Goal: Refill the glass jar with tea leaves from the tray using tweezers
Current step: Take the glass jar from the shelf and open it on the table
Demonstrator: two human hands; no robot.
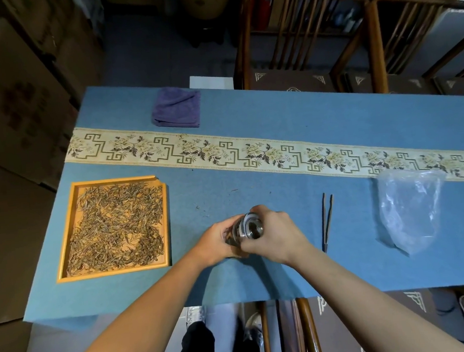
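Both hands hold a small glass jar (248,228) with dark tea leaves inside, just above the blue tablecloth near the table's front middle. My left hand (216,242) grips the jar's body from the left. My right hand (277,232) wraps its top end, where a round lid or mouth shows. A wooden tray (68,233) spread with dry tea leaves (115,229) lies to the left. Dark tweezers (327,221) lie on the cloth right of my right hand, untouched.
A crumpled clear plastic bag (408,209) lies at the right. A folded purple cloth (177,108) sits at the far edge. A patterned runner (265,151) crosses the table. Wooden chairs (311,36) stand behind; cardboard boxes (12,109) are stacked at the left.
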